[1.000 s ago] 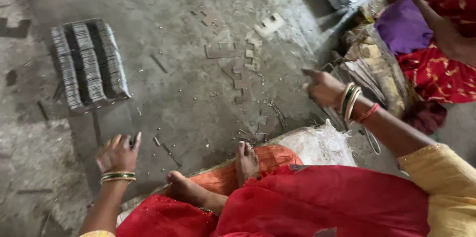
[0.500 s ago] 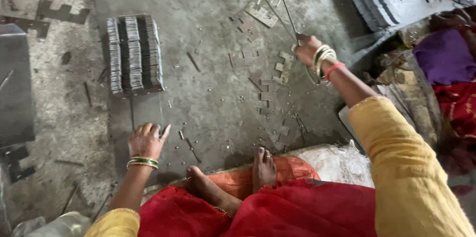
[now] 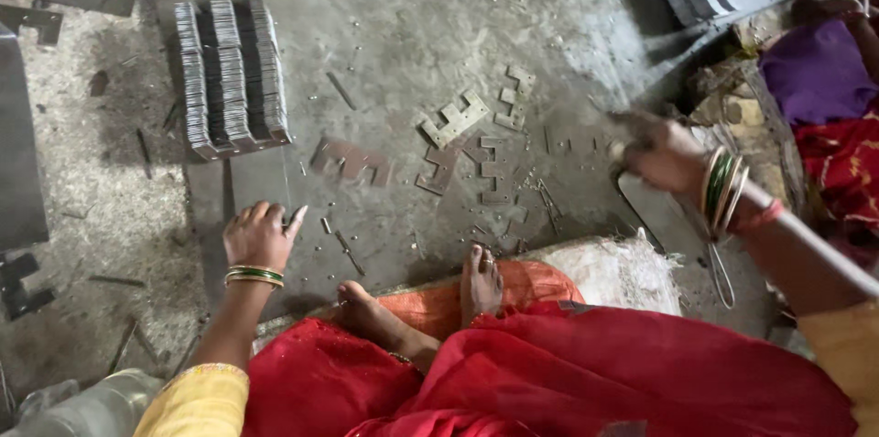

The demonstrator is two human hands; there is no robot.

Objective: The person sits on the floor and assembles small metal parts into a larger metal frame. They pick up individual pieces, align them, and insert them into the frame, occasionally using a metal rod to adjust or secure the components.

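Beyond the left hand (image 3: 259, 234) fingers (image 3: 295, 219) — just ahead — stands the plate stack (image 3: 231, 73).

Left hand (image 3: 259, 236) flat, palm down, fingers (image 3: 295, 219) spread; right hand (image 3: 661, 155) raised, blurred (grip unclear)

right hand (image 3: 661, 155) pulled back from far floor, now blurred near body | left hand (image 3: 259, 234) unmoved

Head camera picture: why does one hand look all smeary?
In the head view the right hand with its bangles is streaked by motion blur; the left hand, flat on the grey floor, and the ribbed stack of thin grey metal plates look sharp.
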